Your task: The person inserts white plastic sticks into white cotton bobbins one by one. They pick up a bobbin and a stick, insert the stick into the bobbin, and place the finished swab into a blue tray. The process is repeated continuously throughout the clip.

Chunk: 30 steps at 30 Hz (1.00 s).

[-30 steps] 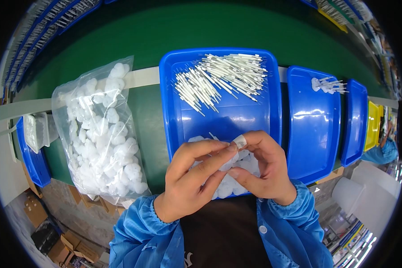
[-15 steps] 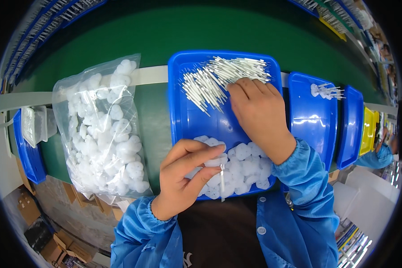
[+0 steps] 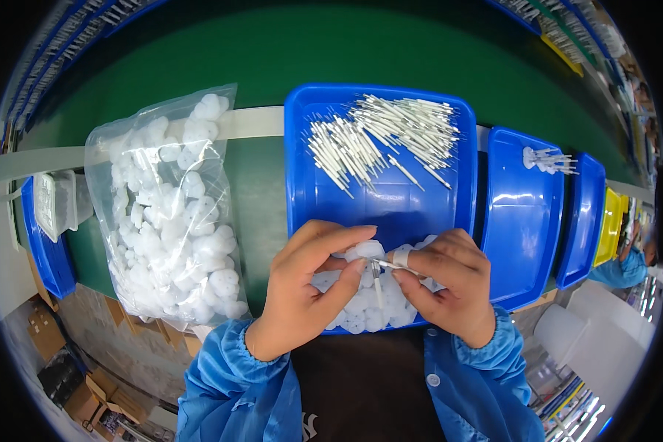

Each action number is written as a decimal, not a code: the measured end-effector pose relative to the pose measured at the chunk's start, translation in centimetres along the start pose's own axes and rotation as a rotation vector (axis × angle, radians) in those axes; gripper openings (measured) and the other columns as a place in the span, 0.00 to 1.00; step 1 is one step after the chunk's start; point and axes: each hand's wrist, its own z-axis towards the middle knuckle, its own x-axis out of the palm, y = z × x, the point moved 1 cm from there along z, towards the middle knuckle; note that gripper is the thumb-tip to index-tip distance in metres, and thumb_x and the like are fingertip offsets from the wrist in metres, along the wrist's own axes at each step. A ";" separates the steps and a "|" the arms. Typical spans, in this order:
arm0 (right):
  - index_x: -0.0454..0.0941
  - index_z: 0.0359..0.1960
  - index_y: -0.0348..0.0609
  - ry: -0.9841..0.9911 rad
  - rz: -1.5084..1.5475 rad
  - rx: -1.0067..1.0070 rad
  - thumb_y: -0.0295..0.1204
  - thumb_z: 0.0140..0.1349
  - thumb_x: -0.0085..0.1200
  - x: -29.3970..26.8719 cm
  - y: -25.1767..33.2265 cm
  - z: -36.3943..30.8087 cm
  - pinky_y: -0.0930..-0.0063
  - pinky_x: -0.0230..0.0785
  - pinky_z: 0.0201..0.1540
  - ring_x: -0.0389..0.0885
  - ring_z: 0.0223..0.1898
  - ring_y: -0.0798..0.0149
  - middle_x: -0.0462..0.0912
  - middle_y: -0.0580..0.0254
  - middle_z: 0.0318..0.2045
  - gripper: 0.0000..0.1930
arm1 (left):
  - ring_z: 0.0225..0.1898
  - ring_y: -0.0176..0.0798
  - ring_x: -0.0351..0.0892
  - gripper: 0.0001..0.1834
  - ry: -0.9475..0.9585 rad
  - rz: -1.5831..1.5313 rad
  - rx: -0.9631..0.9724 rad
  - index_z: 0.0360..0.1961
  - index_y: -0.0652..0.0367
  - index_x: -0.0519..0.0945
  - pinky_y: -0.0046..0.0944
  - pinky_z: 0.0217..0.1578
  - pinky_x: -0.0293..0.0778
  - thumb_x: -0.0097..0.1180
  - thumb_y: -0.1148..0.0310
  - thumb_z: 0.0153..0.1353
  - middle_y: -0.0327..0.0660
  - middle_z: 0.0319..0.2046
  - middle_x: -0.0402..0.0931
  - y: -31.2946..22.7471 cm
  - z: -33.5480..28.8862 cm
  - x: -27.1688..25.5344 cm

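Over the near end of the large blue tray (image 3: 420,205), a white plastic piece (image 3: 365,250) is pinched by the left hand (image 3: 309,283), one white stick (image 3: 379,286) pointing down from it. A second stick (image 3: 401,268) is gripped in the fingertips of the right hand (image 3: 453,287); contact with the piece cannot be told. Loose sticks (image 3: 412,125) are heaped at the tray's far end.

Left, clear tubs (image 3: 46,208) by a blue bin (image 3: 51,265) — nearer, a carton (image 3: 114,399) on the floor. Right, a yellow tray (image 3: 610,225) — beside it, a co-worker's sleeve (image 3: 620,272).
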 end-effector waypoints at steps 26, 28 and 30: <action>0.91 0.39 0.42 0.167 0.469 0.535 0.30 0.66 0.74 1.2 0.1 0.4 0.69 0.72 0.27 0.84 0.20 0.61 0.86 0.61 0.21 0.06 | 0.47 0.40 0.90 0.23 0.006 0.269 0.129 0.60 0.64 0.89 0.36 0.46 0.85 0.67 0.87 0.63 0.50 0.52 0.91 0.1 0.8 0.7; 0.90 0.37 0.42 0.177 0.543 0.622 0.31 0.65 0.74 1.2 -0.1 0.7 0.68 0.72 0.28 0.84 0.20 0.61 0.87 0.62 0.22 0.07 | 0.44 0.42 0.91 0.23 -0.002 0.311 0.135 0.59 0.64 0.89 0.36 0.45 0.85 0.68 0.87 0.62 0.50 0.49 0.92 -0.2 0.7 0.6; 0.90 0.35 0.43 0.077 0.212 0.312 0.32 0.65 0.75 1.6 -0.6 0.7 0.68 0.71 0.27 0.83 0.20 0.61 0.87 0.64 0.22 0.08 | 0.41 0.44 0.92 0.23 -0.009 0.383 0.153 0.59 0.63 0.90 0.37 0.44 0.85 0.69 0.87 0.61 0.49 0.46 0.92 -0.6 0.7 0.6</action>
